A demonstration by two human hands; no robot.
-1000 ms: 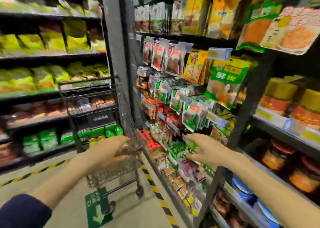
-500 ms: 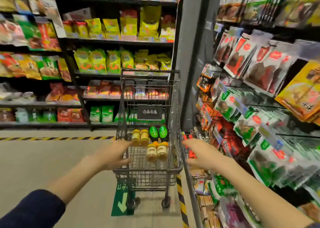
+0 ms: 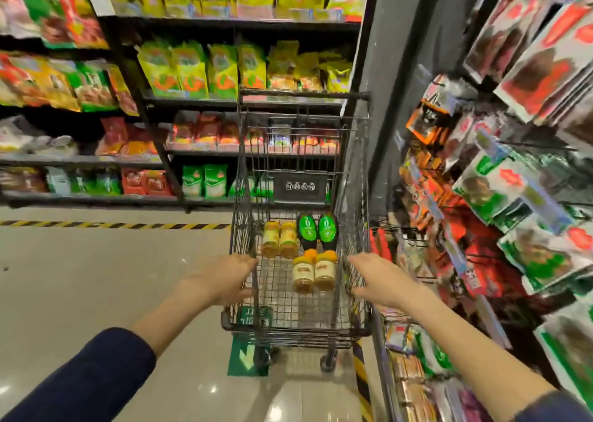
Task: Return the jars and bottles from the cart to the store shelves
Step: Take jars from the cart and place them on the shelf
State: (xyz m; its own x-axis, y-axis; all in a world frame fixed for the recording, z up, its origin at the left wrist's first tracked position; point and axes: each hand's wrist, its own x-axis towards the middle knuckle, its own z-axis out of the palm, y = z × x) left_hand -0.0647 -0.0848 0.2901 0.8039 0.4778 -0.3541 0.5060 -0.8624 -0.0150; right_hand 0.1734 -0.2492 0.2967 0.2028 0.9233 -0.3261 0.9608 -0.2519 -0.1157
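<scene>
Head view: cart [image 3: 288, 327] holds four jars [image 3: 303, 275] and two bottles [image 3: 307, 229].

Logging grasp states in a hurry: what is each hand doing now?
Left hand: at the left rim of the cart; whether it grips cannot be told.
Right hand: open, fingers straight, beside the right rim, holding nothing.

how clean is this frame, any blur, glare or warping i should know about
Head view: the hanging packets at right are smeared and blocky; the jars in the cart are fairly sharp; bright glare spots the floor at bottom; wide-angle warping bows the shelves.
</scene>
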